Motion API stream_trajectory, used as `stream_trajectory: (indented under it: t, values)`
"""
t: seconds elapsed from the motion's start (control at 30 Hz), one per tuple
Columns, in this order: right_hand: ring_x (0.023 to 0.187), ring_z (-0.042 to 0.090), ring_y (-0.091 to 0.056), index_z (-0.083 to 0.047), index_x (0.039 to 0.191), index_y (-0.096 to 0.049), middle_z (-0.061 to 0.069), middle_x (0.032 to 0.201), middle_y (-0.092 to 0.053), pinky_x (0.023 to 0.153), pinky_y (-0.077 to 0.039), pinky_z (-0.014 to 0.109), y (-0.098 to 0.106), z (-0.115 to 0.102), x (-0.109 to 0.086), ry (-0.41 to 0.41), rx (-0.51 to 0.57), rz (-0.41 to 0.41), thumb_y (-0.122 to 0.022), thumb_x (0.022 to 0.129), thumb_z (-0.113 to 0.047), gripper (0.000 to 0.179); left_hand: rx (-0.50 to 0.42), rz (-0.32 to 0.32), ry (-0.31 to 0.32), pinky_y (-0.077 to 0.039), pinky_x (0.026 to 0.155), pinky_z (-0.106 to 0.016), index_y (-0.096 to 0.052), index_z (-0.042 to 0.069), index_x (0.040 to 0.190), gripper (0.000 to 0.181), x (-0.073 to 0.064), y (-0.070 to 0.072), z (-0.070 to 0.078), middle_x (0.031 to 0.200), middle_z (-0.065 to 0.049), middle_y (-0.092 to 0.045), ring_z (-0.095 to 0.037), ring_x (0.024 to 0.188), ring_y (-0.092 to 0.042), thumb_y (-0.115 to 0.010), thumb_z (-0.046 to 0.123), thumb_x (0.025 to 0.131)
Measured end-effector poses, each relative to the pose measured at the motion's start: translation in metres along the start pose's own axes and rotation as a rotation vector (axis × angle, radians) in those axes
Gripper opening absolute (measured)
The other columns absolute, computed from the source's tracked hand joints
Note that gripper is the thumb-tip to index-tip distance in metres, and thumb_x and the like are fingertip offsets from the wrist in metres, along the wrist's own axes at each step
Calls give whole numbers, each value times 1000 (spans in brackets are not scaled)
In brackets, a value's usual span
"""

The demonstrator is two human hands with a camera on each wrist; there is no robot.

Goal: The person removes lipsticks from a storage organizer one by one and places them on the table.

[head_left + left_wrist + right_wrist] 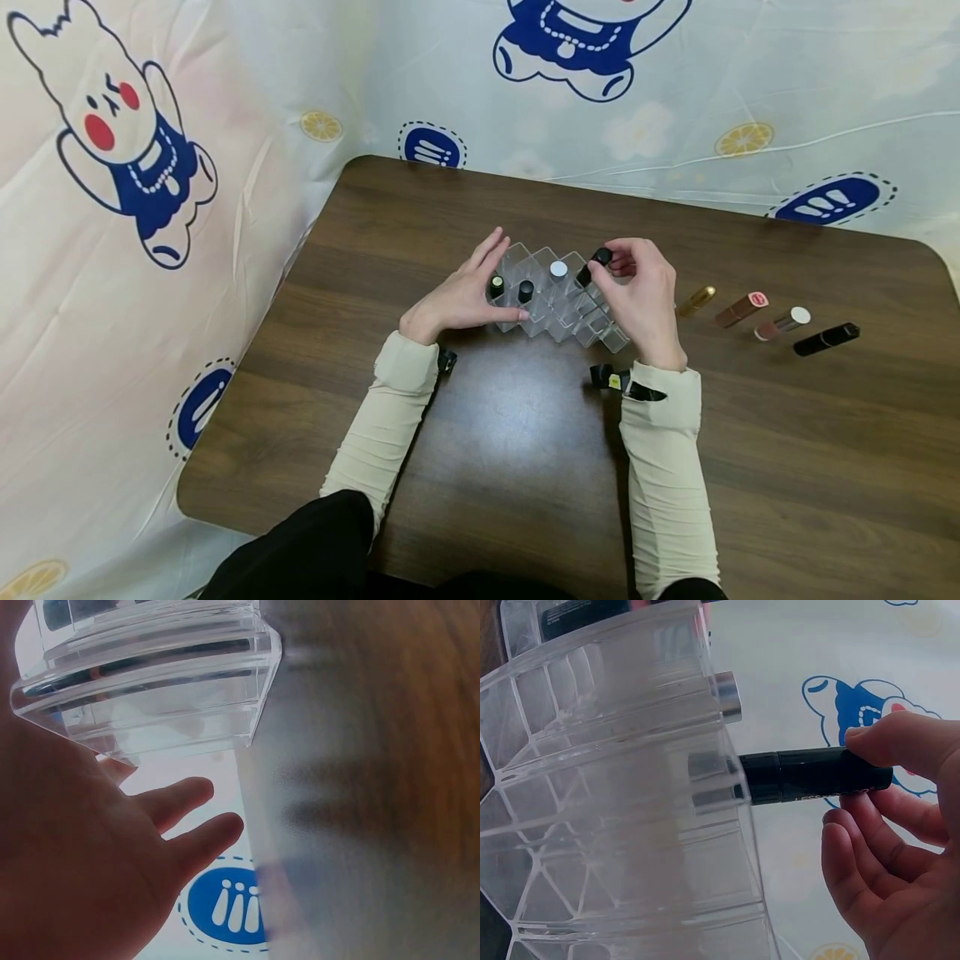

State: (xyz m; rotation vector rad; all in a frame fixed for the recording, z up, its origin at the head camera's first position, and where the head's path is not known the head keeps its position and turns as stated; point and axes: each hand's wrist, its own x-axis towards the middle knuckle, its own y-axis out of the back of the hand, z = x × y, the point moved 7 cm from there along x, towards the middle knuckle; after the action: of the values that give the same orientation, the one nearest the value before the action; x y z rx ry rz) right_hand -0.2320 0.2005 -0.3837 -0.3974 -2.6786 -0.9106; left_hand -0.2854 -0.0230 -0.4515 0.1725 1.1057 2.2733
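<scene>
A clear acrylic lipstick organizer (564, 315) with diamond-shaped slots stands on the table. My left hand (463, 298) rests at its left end, fingers straight and spread, thumb along the front side. Between thumb and fingertips of my right hand (647, 296) is a black lipstick tube (817, 776), pinched by its upper end. The tube's lower end is inside a slot near the back right of the organizer. Farther left, a white-topped tube (558, 269) and two black-capped tubes, one a dark tube (526, 290) and one with a pale-ringed top (497, 286), stand in slots.
To the right on the table (787, 467) lie a gold tube (697, 301), a brown lipstick (742, 309), a clear tube with a white cap (782, 323) and a black tube (827, 339). A printed cloth (637, 142) hangs behind and at the left.
</scene>
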Motion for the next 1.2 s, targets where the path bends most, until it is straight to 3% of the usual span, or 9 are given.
stream_trajectory:
  t: [0.33,0.83,1.2]
  values:
    - [82,19,-60,-1,107,-66,13,96,-63,70,-42,9,3,-1,0,5,15,12,-71,85,-15,26,-7,4,-6,-27,116,-49,-4,19,157,117,-1,1,1,160,20,14,-19,151,-10,-73,62,74]
    - [80,19,-61,-2,106,-66,13,96,-64,70,-42,9,7,-2,-1,24,41,36,-72,85,-14,25,-4,3,0,-26,117,-50,-2,23,157,116,-1,0,1,161,19,14,-20,151,-11,-74,62,74]
    - [80,21,-61,-1,105,-66,13,96,-64,70,-45,14,9,-4,0,39,53,48,-71,85,-13,24,-4,0,-2,-27,116,-49,-4,20,157,116,0,0,1,160,20,14,-20,151,-11,-73,62,74]
